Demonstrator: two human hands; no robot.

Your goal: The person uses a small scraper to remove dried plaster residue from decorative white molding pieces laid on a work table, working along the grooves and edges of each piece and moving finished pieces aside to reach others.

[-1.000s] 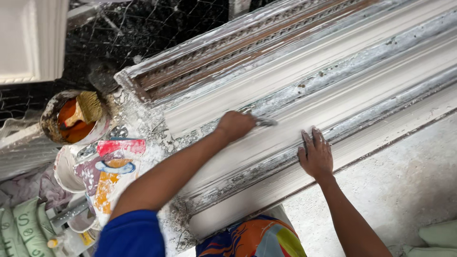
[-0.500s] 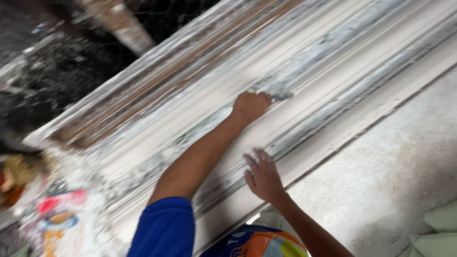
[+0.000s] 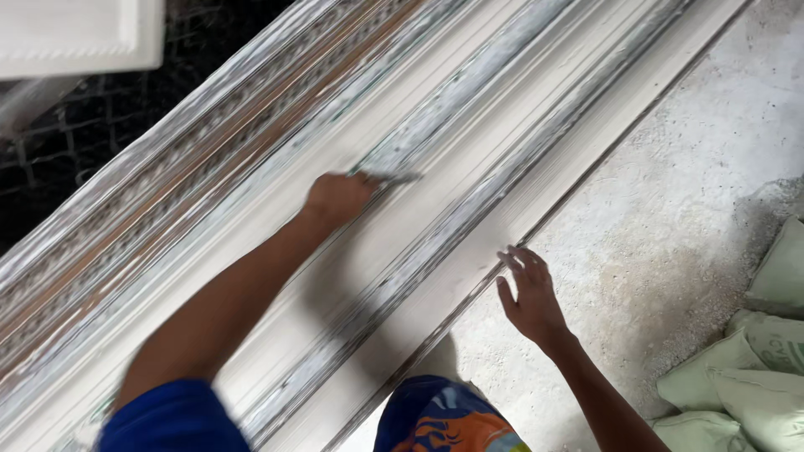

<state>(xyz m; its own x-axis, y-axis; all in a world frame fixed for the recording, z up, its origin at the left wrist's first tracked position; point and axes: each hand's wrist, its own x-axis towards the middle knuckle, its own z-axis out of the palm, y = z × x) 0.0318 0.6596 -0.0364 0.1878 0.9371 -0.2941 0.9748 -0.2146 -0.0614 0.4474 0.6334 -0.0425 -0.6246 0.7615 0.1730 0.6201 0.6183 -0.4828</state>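
The left hand [image 3: 337,199] is closed around a thin flat tool [image 3: 387,177], its blade pressed onto the long white moulding [image 3: 251,226] running under both hands. To its right, the right hand [image 3: 529,295] lies open, fingers spread, at the moulding's lower edge. Right of that hand lie pale green sacks [image 3: 745,368].

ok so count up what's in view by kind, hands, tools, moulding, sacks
hands: 2, left hand and right hand
scraping tool: 1, in the left hand
long white moulding: 1
pale green sacks: about 4, partly cut off
total: about 8
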